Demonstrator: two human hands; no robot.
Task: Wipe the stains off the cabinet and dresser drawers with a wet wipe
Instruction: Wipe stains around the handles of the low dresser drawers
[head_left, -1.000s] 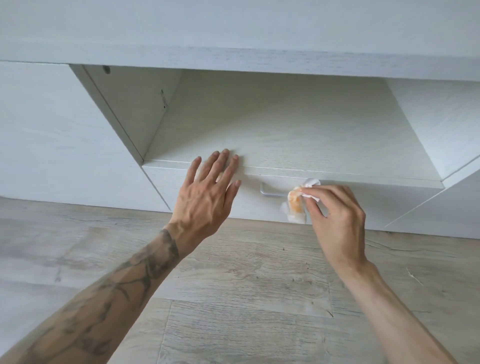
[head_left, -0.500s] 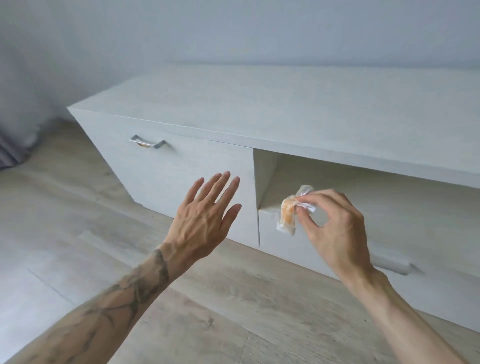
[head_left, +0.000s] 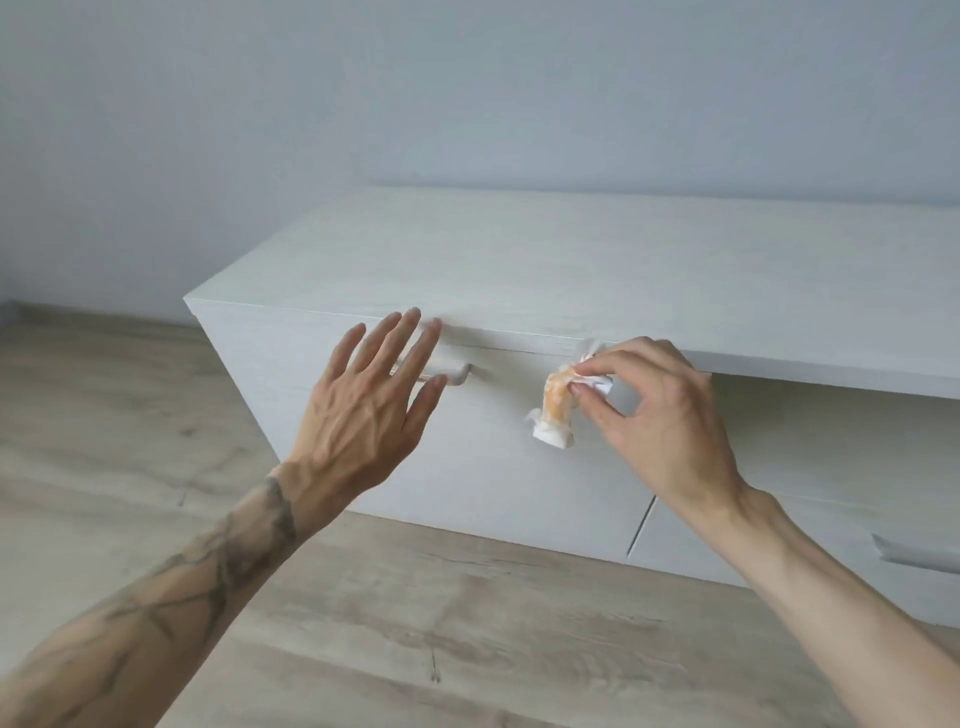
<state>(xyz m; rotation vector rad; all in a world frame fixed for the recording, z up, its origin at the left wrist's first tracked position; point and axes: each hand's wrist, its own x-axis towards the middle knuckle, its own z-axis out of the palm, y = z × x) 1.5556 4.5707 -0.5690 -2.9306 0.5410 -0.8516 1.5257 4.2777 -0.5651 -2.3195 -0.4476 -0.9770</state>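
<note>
Wipe (head_left: 557, 410), orange-soiled, hung pinched by right hand (head_left: 660, 421) before left drawer front (head_left: 493, 483); left hand (head_left: 363, 415) was spread open near handle (head_left: 460, 372); step judged repositioning; next called for pressing wipe onto a stain.

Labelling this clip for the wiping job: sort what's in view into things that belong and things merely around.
In the job: wet wipe, pinched by the right hand; cabinet; drawer front; left hand, open by the drawer handle.
Merely around: wooden floor; wall.

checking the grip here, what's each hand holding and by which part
The right hand pinches the wet wipe by its upper end; the left hand holds nothing.
</note>
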